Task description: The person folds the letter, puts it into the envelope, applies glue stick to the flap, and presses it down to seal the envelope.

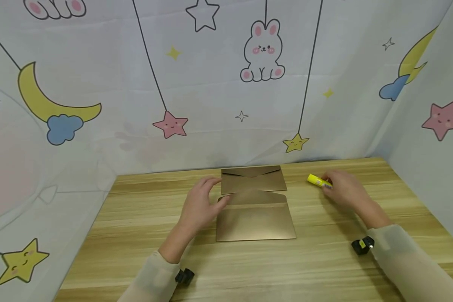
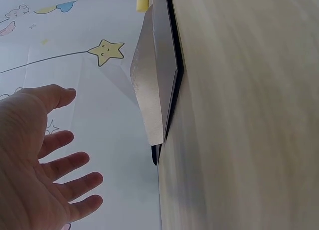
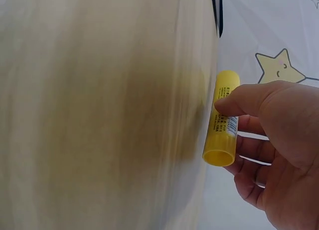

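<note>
Two bronze envelopes lie one behind the other on the wooden table. The front envelope (image 1: 256, 222) has its flap raised toward the back, and that flap stands up at an angle in the left wrist view (image 2: 148, 85). Behind it, the back envelope (image 1: 249, 183) has a darker V-shaped edge along its top. My left hand (image 1: 201, 203) hovers at the envelopes' left side, fingers spread and holding nothing. To the right, my right hand (image 1: 345, 189) pinches a yellow glue stick (image 3: 224, 123) between thumb and fingers, its printed label and hollow end showing.
The wooden table (image 1: 249, 272) ends at the back against a white cloth (image 1: 211, 84) printed with stars, moons and a rabbit. More cloth hangs at both sides. A small black camera sits on each wrist, at the sleeve cuffs.
</note>
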The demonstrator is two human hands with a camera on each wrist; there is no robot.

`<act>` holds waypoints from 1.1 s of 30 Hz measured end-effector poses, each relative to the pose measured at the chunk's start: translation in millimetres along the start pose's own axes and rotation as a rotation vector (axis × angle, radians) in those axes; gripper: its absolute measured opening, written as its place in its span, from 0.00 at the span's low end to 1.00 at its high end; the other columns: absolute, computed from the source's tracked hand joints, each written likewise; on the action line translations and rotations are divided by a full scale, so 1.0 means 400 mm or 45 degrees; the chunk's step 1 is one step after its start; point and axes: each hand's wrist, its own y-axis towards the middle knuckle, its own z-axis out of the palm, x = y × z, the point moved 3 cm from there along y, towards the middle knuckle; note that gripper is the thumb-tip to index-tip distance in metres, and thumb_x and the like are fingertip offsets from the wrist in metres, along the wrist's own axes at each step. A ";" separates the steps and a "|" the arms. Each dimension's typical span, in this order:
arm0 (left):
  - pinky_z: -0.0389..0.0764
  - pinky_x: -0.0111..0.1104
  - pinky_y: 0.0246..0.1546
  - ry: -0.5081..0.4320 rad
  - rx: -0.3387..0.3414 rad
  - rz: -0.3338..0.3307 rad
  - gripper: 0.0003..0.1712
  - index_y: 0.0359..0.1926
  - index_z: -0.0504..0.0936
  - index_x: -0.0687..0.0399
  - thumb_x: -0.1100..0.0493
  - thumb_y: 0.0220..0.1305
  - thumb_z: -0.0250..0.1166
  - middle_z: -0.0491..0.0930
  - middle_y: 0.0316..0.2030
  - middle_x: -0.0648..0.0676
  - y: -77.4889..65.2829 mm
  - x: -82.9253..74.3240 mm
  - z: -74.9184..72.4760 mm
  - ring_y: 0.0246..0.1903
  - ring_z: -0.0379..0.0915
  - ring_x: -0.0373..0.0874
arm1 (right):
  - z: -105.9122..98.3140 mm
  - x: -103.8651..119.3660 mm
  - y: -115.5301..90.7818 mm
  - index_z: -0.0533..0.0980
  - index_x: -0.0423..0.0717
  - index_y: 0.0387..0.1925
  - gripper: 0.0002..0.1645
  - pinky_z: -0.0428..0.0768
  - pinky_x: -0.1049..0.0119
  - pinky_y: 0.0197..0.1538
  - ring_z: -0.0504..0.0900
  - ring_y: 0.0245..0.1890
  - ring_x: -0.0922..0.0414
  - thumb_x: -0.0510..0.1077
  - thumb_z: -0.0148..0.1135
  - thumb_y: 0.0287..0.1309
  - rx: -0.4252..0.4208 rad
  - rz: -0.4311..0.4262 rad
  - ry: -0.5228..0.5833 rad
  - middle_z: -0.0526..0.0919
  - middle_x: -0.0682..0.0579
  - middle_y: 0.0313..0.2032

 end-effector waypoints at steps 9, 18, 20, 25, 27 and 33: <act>0.77 0.50 0.65 -0.006 -0.017 0.012 0.32 0.64 0.83 0.56 0.50 0.63 0.80 0.80 0.61 0.56 0.001 -0.001 -0.001 0.63 0.77 0.55 | 0.007 -0.015 -0.001 0.81 0.30 0.53 0.20 0.80 0.41 0.44 0.83 0.40 0.43 0.39 0.68 0.63 0.005 0.013 -0.015 0.85 0.38 0.41; 0.77 0.50 0.64 -0.007 -0.016 0.009 0.32 0.64 0.83 0.56 0.50 0.63 0.80 0.80 0.61 0.57 -0.003 -0.003 -0.002 0.63 0.77 0.56 | 0.004 -0.010 -0.005 0.80 0.30 0.55 0.23 0.79 0.38 0.46 0.84 0.43 0.39 0.40 0.68 0.61 0.001 0.014 -0.032 0.86 0.37 0.43; 0.77 0.51 0.64 -0.007 -0.020 0.013 0.32 0.64 0.83 0.56 0.50 0.62 0.80 0.81 0.61 0.57 -0.004 -0.002 -0.002 0.62 0.77 0.56 | 0.003 -0.008 -0.006 0.79 0.30 0.55 0.24 0.79 0.37 0.46 0.84 0.43 0.39 0.41 0.69 0.61 -0.001 0.014 -0.033 0.86 0.36 0.43; 0.77 0.52 0.64 -0.008 -0.028 0.024 0.32 0.63 0.83 0.56 0.50 0.62 0.80 0.81 0.61 0.57 -0.005 0.001 0.001 0.62 0.77 0.55 | 0.003 -0.006 -0.008 0.79 0.30 0.55 0.25 0.78 0.35 0.47 0.83 0.44 0.38 0.42 0.71 0.61 0.009 0.026 -0.027 0.85 0.36 0.45; 0.77 0.52 0.64 -0.009 -0.029 0.027 0.32 0.63 0.83 0.56 0.50 0.62 0.81 0.81 0.61 0.57 -0.006 0.001 0.002 0.62 0.77 0.55 | 0.003 -0.006 -0.009 0.79 0.30 0.56 0.26 0.77 0.34 0.47 0.83 0.46 0.37 0.42 0.71 0.61 0.012 0.031 -0.023 0.85 0.35 0.46; 0.77 0.52 0.64 -0.012 -0.019 0.014 0.32 0.64 0.83 0.55 0.50 0.63 0.80 0.80 0.61 0.56 -0.007 0.004 0.001 0.63 0.77 0.55 | -0.006 0.012 -0.009 0.75 0.31 0.63 0.32 0.73 0.28 0.53 0.81 0.53 0.32 0.45 0.71 0.64 -0.028 0.007 -0.036 0.84 0.32 0.53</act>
